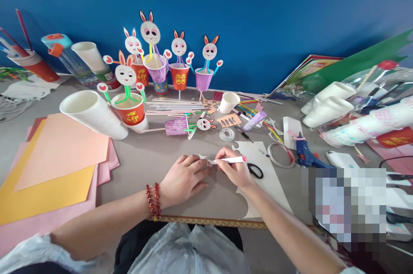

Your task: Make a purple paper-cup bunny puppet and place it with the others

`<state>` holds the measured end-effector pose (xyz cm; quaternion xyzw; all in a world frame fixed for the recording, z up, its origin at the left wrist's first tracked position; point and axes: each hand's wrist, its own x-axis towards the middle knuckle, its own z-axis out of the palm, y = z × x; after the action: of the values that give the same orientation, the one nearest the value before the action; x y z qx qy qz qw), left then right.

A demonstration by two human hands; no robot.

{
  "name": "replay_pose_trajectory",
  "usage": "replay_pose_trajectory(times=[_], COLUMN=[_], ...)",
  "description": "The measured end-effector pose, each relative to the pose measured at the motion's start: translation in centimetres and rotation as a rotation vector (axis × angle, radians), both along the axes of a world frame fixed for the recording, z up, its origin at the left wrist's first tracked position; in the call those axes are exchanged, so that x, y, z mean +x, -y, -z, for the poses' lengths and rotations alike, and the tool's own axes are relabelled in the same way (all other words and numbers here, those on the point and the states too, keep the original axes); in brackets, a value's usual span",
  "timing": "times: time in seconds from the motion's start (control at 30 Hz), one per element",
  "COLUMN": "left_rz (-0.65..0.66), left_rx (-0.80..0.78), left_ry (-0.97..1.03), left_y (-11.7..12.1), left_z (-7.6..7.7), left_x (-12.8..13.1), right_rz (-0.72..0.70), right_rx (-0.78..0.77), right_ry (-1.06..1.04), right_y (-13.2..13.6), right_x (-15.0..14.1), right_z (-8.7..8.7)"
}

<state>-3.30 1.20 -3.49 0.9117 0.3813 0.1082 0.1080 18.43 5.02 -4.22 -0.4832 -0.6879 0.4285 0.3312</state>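
Pale shirt (pixel 189 250) nearest cam., at the desk's front edge; desk (pixel 138 166) beyond it carries the work. R hand (pixel 232 167): thumb and fingers pinched round a white pen (pixel 232 160) w/ red end; pen's long axis runs approx. L–R, near parallel to the front edge, red end to the R, tip to the L. Small paper piece (pixel 210 162) lies at the tip, i.e. L of the R hand and just R of the L fingertips; whether tip touches it: cannot tell at this size. L hand (pixel 185 178): palm down on desk, fingers partly spread, nothing gripped; fingertips at the piece's L side, contact appears likely, not confirmed. Both hands approx. equally near the piece; pen is on the R side only. White offcut (pixel 202 156) just beyond L fingertips; black scissors handle (pixel 256 171) just R of R hand, by cut white sheet (pixel 272 183); tape roll (pixel 227 134) beyond R hand, apart from it.
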Motion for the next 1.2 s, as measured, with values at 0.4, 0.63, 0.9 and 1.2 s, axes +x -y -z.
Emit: replay_pose_trajectory(times=[0.4,0.63,0.9,1.2], left_rz=[-0.002,-0.005,-0.007,-0.009], left_rx=[0.009,0.000,-0.002,-0.005], left_ry=[0.002,-0.003,-0.009,-0.019], left_y=[-0.06,-0.11,-0.07,0.04], left_z=[-0.14,-0.17,-0.21,-0.41], left_x=[-0.06,-0.05,0.06,0.02], right_rz=[-0.059,-0.030,-0.024,-0.021], right_rx=[0.052,0.068,0.069,0.072], right_ry=[-0.009,0.021,0.040,0.063], right_y=[-0.04,-0.03,0.03,0.04], right_x=[0.14,0.12,0.05,0.09], right_z=[-0.20,-0.03,0.06,0.07])
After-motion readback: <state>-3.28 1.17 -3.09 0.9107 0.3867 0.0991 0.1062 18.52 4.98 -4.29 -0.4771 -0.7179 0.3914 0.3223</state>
